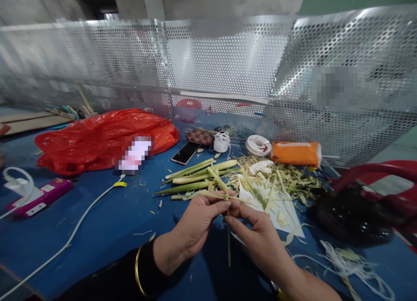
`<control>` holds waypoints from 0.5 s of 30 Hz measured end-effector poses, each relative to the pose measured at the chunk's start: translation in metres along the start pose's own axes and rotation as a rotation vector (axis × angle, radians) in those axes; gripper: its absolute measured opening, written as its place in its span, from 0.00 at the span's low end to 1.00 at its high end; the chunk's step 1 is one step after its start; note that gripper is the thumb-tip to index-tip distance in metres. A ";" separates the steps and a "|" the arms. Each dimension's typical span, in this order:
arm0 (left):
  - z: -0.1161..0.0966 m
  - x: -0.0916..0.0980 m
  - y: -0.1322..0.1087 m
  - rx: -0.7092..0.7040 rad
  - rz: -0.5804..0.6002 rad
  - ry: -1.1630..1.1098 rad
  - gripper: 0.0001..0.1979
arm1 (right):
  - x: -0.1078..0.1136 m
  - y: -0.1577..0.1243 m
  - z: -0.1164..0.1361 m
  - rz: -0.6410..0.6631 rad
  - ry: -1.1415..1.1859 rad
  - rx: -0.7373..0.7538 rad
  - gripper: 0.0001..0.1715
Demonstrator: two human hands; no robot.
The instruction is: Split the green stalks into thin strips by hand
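Observation:
My left hand (198, 218) pinches pale green leaf strips (222, 182) between thumb and fingers. On the other side of the same crossing point, my right hand (260, 231) has its fingertips closed on them. The strips cross between my hands, and one thin end hangs down below. Just beyond lie several longer green stalks or leaves (187, 187) side by side on the blue table (107, 231). Beside my right hand, cut pieces rest on white paper (291, 218). The exact fold under my fingertips is hidden.
A heap of green shreds (293, 183) lies right, near an orange packet (296, 153) and white tape roll (258, 145). Behind stands a perforated metal screen (224, 53). Left are a red plastic bag (97, 136), power strip (45, 196) and cable (83, 220). A dark bag (352, 214) sits right.

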State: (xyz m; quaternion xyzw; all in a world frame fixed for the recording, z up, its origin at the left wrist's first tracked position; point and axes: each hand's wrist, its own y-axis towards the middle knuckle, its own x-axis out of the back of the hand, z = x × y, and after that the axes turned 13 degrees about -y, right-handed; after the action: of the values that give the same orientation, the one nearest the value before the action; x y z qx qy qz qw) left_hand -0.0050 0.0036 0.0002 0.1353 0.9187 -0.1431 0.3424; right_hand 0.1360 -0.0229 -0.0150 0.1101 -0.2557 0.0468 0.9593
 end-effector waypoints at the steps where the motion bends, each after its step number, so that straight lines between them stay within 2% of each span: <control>1: 0.000 0.000 0.000 -0.008 -0.012 0.009 0.10 | 0.001 -0.001 0.000 0.015 0.000 -0.003 0.10; 9: -0.001 -0.001 -0.001 0.017 -0.053 -0.025 0.10 | 0.006 0.000 0.003 0.080 -0.006 0.003 0.11; 12: -0.003 0.000 0.000 0.036 -0.041 -0.048 0.12 | 0.012 -0.001 0.007 0.094 -0.127 0.066 0.12; 13: -0.004 0.001 0.000 0.037 -0.032 -0.057 0.12 | 0.015 -0.001 0.008 0.073 -0.206 0.111 0.12; 15: -0.007 0.002 0.000 0.038 -0.011 -0.071 0.12 | 0.023 0.000 0.007 -0.058 -0.399 0.208 0.12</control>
State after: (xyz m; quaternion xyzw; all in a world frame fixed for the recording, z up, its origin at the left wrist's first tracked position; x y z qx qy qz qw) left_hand -0.0099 0.0063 0.0039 0.1317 0.9039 -0.1669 0.3712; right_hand 0.1521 -0.0241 0.0023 0.2230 -0.4310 0.0226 0.8741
